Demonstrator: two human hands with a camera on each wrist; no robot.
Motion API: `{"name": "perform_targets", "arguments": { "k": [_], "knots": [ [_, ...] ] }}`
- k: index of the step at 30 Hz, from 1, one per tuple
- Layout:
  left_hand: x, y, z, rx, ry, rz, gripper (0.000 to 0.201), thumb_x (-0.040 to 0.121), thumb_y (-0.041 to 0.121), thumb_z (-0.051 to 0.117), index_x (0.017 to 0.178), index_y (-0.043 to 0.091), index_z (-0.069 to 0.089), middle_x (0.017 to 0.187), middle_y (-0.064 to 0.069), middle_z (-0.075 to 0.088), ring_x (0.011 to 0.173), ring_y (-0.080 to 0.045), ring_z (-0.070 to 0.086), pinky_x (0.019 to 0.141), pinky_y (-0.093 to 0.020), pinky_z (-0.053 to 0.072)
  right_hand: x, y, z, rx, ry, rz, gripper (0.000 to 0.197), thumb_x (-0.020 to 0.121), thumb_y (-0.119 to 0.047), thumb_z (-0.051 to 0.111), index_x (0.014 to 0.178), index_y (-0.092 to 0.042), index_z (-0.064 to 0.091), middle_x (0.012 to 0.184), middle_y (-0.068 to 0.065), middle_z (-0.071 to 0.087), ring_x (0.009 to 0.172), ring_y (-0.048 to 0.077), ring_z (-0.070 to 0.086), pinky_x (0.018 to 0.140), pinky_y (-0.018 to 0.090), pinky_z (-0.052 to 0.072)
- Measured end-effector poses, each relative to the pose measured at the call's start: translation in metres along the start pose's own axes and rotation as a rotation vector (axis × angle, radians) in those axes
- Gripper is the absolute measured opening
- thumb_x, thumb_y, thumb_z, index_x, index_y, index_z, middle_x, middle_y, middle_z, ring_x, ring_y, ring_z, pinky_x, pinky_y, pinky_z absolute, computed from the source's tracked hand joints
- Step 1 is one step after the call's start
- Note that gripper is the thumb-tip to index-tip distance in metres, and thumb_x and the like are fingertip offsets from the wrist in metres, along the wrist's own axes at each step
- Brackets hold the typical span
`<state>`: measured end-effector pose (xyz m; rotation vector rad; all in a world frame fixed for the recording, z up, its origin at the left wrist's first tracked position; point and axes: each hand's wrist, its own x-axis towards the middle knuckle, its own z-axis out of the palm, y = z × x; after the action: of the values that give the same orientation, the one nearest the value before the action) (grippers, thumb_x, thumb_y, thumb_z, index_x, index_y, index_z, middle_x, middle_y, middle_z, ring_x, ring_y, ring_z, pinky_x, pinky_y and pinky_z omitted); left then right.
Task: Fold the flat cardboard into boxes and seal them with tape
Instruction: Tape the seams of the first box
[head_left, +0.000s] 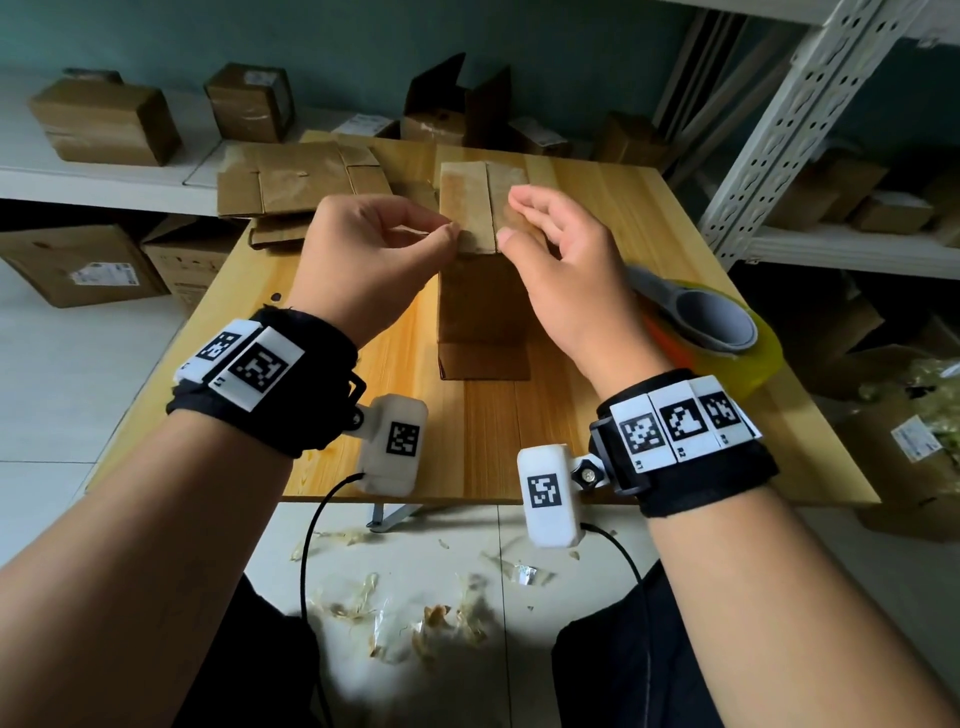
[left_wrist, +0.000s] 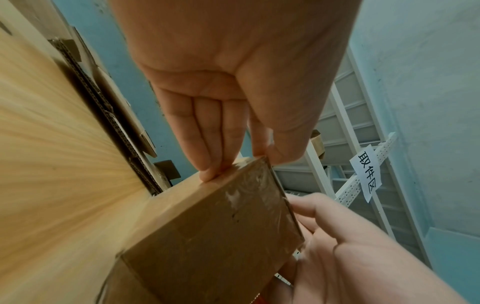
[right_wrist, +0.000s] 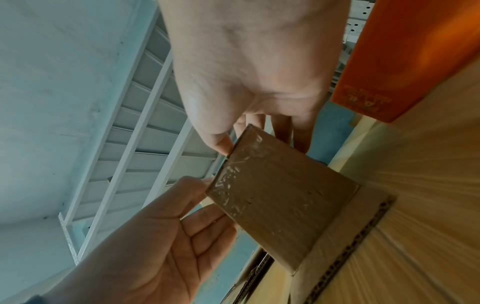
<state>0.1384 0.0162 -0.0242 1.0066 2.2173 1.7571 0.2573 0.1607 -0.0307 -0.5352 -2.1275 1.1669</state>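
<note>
Standing box (head_left: 483, 260) between both hands

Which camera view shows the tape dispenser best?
The head view: the tape dispenser lies on the table, right of the box. The right wrist view shows only its blurred orange side; the left wrist view shows nothing recognisable.

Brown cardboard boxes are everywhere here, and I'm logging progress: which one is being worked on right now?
The upright brown cardboard box at the middle of the wooden table: the left hand and right hand hold its top flaps. The other boxes sit untouched on shelves.
</note>
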Motion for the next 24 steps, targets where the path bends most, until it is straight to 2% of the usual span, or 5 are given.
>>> {"name": "perform_targets", "arguments": {
  "k": [6, 12, 15, 19, 24],
  "knots": [
    [0.0002, 0.0034, 0.0018, 0.041, 0.004, 0.006, 0.006, 0.091, 0.031, 0.081, 0.087, 0.027, 0.078, 0.075, 0.008, 0.077, 0.064, -0.002, 0.071, 0.068, -0.03, 0.064, -0.0015, -0.0004, -0.0002, -0.023, 0.001, -0.008, 0.047, 0.102, -0.03, 0.065, 0.149, -0.026, 0.057, 0.151, -0.01, 0.058, 0.137, 0.0, 0.052, 0.098, 0.008, 0.044],
    [0.0005, 0.0018, 0.0015, 0.017, 0.017, -0.031, 0.019, 0.089, 0.037, 0.082, 0.08, 0.021, 0.079, 0.077, 0.003, 0.078, 0.077, -0.019, 0.076, 0.075, -0.046, 0.065, -0.0031, -0.002, 0.0063, -0.133, 0.058, -0.065, 0.05, 0.1, -0.039, 0.069, 0.147, -0.022, 0.06, 0.148, -0.007, 0.062, 0.128, -0.005, 0.052, 0.094, 0.006, 0.044],
    [-0.0012, 0.0019, 0.0011, -0.022, 0.015, -0.047, 0.028, 0.085, 0.046, 0.084, 0.082, 0.018, 0.081, 0.078, -0.002, 0.079, 0.08, -0.025, 0.076, 0.074, -0.049, 0.065, -0.002, -0.0033, 0.0028, -0.154, 0.004, -0.057, 0.044, 0.108, -0.027, 0.054, 0.152, -0.022, 0.055, 0.153, -0.007, 0.057, 0.138, 0.0, 0.049, 0.102, 0.006, 0.041],
    [-0.0031, 0.0019, 0.0008, -0.053, -0.007, -0.051, 0.028, 0.081, 0.052, 0.086, 0.083, 0.024, 0.082, 0.08, -0.001, 0.079, 0.082, -0.026, 0.076, 0.074, -0.049, 0.064, -0.0025, -0.0041, 0.0004, -0.201, -0.043, -0.066, 0.045, 0.112, -0.012, 0.037, 0.154, -0.019, 0.053, 0.157, -0.004, 0.054, 0.144, 0.004, 0.044, 0.092, -0.01, 0.028],
    [-0.0038, 0.0016, 0.0001, -0.068, -0.007, -0.054, 0.027, 0.082, 0.05, 0.086, 0.085, 0.024, 0.082, 0.081, -0.001, 0.08, 0.082, -0.024, 0.077, 0.074, -0.047, 0.065, -0.0032, -0.0025, 0.0033, -0.165, -0.03, -0.06, 0.041, 0.11, -0.03, 0.053, 0.151, -0.024, 0.055, 0.153, -0.01, 0.055, 0.137, -0.001, 0.048, 0.089, -0.005, 0.035]
  ]
}}
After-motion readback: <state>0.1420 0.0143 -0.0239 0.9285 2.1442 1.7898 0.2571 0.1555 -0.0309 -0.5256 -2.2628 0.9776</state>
